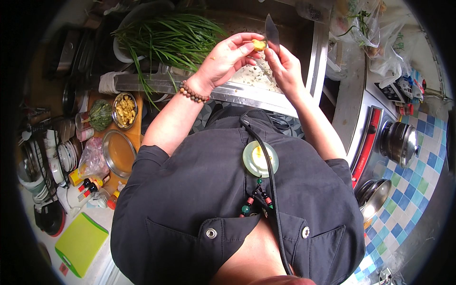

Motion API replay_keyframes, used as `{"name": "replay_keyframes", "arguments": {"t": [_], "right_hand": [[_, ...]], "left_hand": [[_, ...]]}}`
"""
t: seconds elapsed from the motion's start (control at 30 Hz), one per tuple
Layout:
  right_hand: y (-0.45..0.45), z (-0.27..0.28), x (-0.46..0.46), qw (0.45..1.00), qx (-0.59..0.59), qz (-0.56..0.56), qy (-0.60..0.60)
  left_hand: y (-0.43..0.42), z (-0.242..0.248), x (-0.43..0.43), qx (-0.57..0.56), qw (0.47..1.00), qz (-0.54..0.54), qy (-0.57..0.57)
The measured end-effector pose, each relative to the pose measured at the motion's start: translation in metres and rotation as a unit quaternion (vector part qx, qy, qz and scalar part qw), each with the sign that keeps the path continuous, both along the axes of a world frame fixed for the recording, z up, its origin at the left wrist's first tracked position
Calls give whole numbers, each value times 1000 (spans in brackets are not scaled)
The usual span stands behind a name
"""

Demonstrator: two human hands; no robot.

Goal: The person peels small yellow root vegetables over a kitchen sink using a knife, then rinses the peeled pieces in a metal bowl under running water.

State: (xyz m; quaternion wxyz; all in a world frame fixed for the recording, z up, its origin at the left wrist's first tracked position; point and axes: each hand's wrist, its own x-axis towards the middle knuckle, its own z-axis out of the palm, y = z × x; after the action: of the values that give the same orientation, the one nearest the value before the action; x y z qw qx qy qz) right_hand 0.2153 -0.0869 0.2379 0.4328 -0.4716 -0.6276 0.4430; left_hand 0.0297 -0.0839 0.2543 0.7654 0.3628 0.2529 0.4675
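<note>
My left hand [228, 57], with a beaded bracelet on its wrist, pinches a small knobbly yellow piece [259, 45], probably ginger, between thumb and fingers. Close against it, my right hand [285, 69] grips a knife, its blade [272, 32] pointing away from me and its handle hidden in the fist. Both hands are above a metal sink [260, 99], where small scraps [252, 76] lie scattered on the bottom. Long green chive-like leaves [174, 35] spread from a white basin [123, 50] left of my hands, some drooping over the sink's front rim.
On the left stand a bowl of yellow pieces [125, 110], a green squash [100, 114], a metal basin [120, 153], sauce bottles [91, 187] and a green cutting board [82, 244]. A gas stove [368, 142] with a lidded pot [397, 142] and plastic bags [386, 46] are on the right.
</note>
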Motion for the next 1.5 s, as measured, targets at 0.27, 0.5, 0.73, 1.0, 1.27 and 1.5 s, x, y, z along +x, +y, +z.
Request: {"name": "replay_keyframes", "arguments": {"t": [0.27,0.5,0.73,1.0,1.27,1.5], "right_hand": [[-1,12,-4,980,106,-14,-168],[3,2,-10,927,272,-62,-251],[10,14,-10,967,154,-70,-192],[3,14,-18,921,281,-30,-270],[3,12,-8,996,34,-31,-81],[0,7,-12,999,-8,-15,-49]], "left_hand": [[-4,-11,3,-4,1000,15,-10],[0,-28,3,-47,996,15,-69],[-3,-27,3,-92,990,21,-102],[0,-36,5,-99,981,13,-168],[3,-21,-5,-129,973,25,-189],[1,-21,-9,-189,968,45,-161]]}}
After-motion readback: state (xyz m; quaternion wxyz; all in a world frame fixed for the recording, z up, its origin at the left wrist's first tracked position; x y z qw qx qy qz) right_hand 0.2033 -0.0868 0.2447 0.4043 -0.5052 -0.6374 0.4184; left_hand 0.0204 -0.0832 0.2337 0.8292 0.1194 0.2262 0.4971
